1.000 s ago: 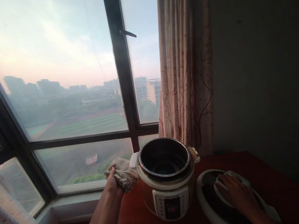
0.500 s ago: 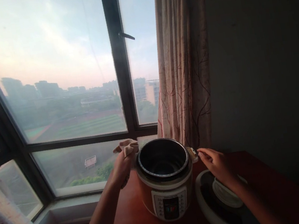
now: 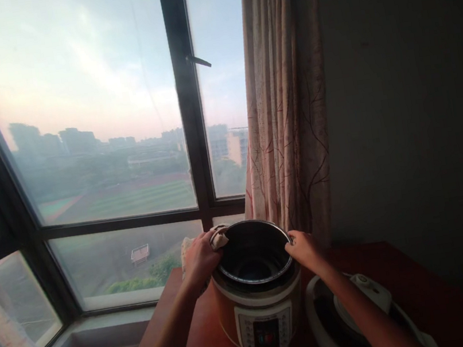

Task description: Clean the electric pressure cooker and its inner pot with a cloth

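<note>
A pressure cooker [image 3: 228, 319] with a brown body and a front control panel stands uncovered on the table. Its dark inner pot [image 3: 255, 257] looks bare inside and sits slightly raised and tilted in the body. My left hand [image 3: 201, 259] is closed on a light cloth [image 3: 220, 239], gripping the pot's left rim through it. At the opposite side, my right hand [image 3: 306, 250] pinches the rim directly between thumb and fingers. The cooker's lid [image 3: 320, 319] lies on the table to the right, partly hidden under my right forearm.
The reddish-brown table [image 3: 202, 326] stands in front of a large window [image 3: 105, 175]. A patterned curtain [image 3: 281, 131] hangs just behind the cooker, and another curtain [image 3: 9, 346] is at the lower left. A dark wall [image 3: 400, 113] closes the right side.
Both hands have moved inward onto the pot's rim, the left bringing the cloth with it. The inner pot has risen slightly at the back. The view has shifted a little.
</note>
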Demonstrator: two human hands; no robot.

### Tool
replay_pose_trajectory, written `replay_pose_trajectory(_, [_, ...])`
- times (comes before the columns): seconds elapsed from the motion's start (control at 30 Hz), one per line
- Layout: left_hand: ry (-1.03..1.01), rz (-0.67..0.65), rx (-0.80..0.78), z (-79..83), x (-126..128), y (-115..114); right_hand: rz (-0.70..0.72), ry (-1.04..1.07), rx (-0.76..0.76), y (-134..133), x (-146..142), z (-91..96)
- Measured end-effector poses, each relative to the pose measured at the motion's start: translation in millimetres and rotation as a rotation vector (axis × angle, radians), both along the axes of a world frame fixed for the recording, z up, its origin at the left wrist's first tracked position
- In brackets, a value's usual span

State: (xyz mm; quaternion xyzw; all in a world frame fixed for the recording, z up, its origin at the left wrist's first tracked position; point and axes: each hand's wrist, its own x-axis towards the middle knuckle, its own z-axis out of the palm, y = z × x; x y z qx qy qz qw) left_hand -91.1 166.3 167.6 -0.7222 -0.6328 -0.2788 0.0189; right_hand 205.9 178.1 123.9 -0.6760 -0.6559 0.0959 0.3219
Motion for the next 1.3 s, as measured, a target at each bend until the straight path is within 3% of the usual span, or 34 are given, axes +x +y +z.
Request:
replay_pose_trajectory(0.2, [-0.036, -0.033, 0.010, -2.6, 0, 20, -0.002, 0.024, -0.001, 19, 1, 0.8])
replay_pose_trajectory(0.63, [-0.091, -0.062, 0.009, -8.9, 6, 88, -0.037, 0.035, 0.022, 71, 4, 5.6])
replay_pose_trajectory(1.03, [-0.213, -0.100, 0.051, -13.7, 7, 101, -0.052, 0.097, 0.026, 73, 3, 1.5])
replay_pose_trajectory(1.17, [-0.318, -0.093, 0.051, -8.5, 7, 105, -0.028, 0.169, 0.035, 71, 3, 13.7])
replay_pose_trajectory(1.3, [-0.492, -0.061, 0.125, 16.4, 8, 107, -0.013, 0.282, 0.131, 67, 4, 45.4])
